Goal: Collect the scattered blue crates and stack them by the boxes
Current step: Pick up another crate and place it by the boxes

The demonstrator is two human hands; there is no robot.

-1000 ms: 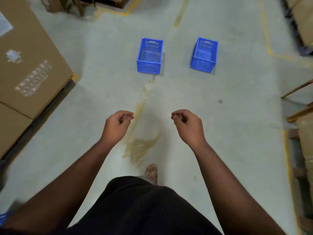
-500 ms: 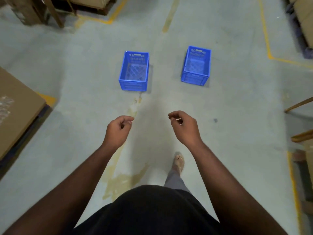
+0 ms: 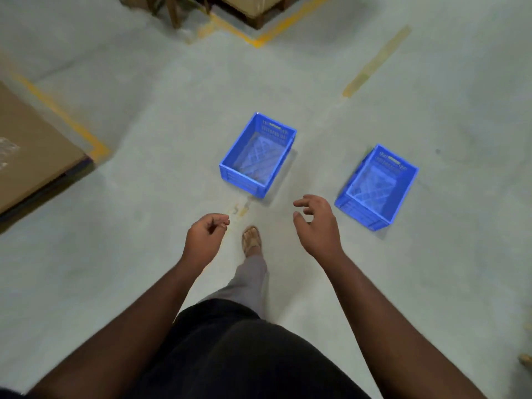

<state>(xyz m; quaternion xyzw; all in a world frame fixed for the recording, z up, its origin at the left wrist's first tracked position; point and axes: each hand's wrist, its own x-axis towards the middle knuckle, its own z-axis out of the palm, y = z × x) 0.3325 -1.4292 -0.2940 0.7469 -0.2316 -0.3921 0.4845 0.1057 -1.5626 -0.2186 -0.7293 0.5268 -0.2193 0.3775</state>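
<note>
Two empty blue plastic crates stand upright on the grey concrete floor. The left crate (image 3: 257, 154) lies just ahead of my hands, the right crate (image 3: 375, 186) a little to the right of my right hand. My left hand (image 3: 205, 237) hangs loosely curled and holds nothing, below and left of the left crate. My right hand (image 3: 316, 224) has its fingers spread and relaxed, in the gap between the two crates, touching neither.
A large cardboard box (image 3: 31, 154) on a dark pallet sits at the left edge. More boxes on a wooden pallet (image 3: 253, 10) stand at the top, inside yellow floor lines (image 3: 259, 38). My sandalled foot (image 3: 251, 239) steps forward between my hands.
I have walked closer, so both crates now lie near my hands. The view has turned left. My right hand has uncurled its fingers and reached forward.
</note>
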